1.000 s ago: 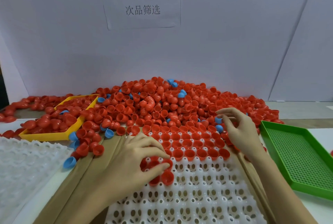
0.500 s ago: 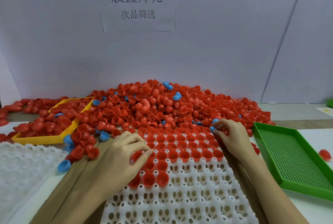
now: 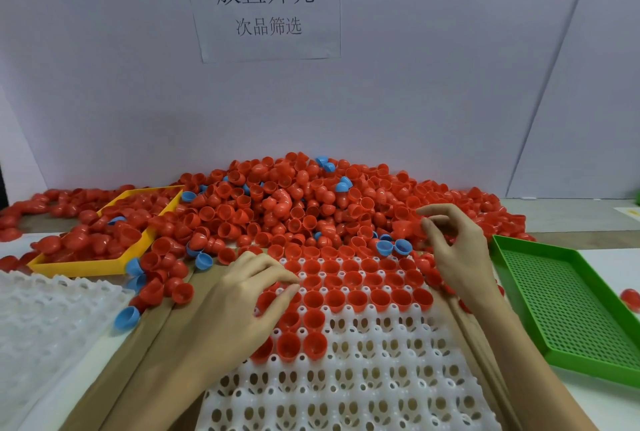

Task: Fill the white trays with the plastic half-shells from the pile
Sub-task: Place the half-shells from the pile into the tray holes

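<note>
Now the right hand (image 3: 457, 250) is lifted off the near edge of the pile (image 3: 304, 209), where half a second ago it was pressed low among the shells; its fingers are curled and pinch a red half-shell (image 3: 405, 228) just above the far right corner of the white tray (image 3: 346, 378). The left hand (image 3: 242, 299) has slid a little further over the tray's left side, fingers loosely bent and resting on the seated shells; whether it holds one underneath I cannot tell. So another shell is on its way in, and I judge the task roughly a third done: the far rows of cups are filled with red shells, open side up, while the near rows stand bare.

A second white tray (image 3: 45, 319) waits at the left edge of the surface. Blue half-shells (image 3: 393, 247) lie mixed among the red at the tray's far edge and may need sorting out. The yellow tray (image 3: 100, 266) sits far left, heaped with red shells, and the green tray (image 3: 568, 309) lies just beside the right forearm, close enough to be knocked
</note>
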Available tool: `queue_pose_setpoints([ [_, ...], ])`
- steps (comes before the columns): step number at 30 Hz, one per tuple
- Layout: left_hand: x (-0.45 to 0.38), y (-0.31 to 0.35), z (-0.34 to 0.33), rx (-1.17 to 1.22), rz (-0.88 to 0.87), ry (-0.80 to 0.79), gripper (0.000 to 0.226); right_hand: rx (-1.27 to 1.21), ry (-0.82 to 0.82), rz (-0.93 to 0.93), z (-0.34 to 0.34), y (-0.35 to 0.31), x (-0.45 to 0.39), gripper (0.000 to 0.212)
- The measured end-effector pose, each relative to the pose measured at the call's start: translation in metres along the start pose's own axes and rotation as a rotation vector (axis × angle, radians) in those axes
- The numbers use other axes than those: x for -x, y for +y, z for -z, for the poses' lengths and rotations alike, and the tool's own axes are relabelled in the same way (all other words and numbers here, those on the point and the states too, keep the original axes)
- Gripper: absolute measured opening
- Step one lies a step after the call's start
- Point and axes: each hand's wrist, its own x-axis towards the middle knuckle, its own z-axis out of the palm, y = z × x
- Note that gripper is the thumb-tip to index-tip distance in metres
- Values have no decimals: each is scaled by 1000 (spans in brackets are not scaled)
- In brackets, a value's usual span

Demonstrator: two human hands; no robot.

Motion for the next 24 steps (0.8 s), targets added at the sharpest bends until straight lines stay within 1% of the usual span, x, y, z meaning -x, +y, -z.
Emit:
queue_pose_setpoints([
  [2, 0, 1, -2, 9, -3, 11, 18, -118, -100, -46, -3, -13, 5, 18],
  [4, 0, 2, -4, 73, 14, 28, 19, -224, -251, -84, -6, -26, 11, 20],
  [8, -1, 8, -7, 316, 64, 37, 33, -347, -560, -89, -11, -46, 23, 19],
  [11, -2, 16, -9, 486, 118, 19, 37, -373, -709, -53, -16, -57, 30, 21],
  [13, -4, 19, -10, 517, 137, 30, 28, -376, -764, -30, -18, -62, 34, 20],
  [15, -4, 20, -10, 545, 162, 45, 17, -379, -792, -13, -20, -65, 36, 18],
  [16, -4, 20, -9, 563, 177, 42, 15, -377, -801, -12, -20, -66, 37, 17],
  [19, -3, 17, -7, 521, 195, 17, 21, -406, -832, -21, -21, -67, 37, 18],
  [22, -2, 16, -7, 421, 173, 13, 33, -469, -893, -17, -20, -68, 38, 22],
  [24, -2, 17, -9, 404, 157, 4, 36, -499, -936, -7, -20, -68, 38, 24],
])
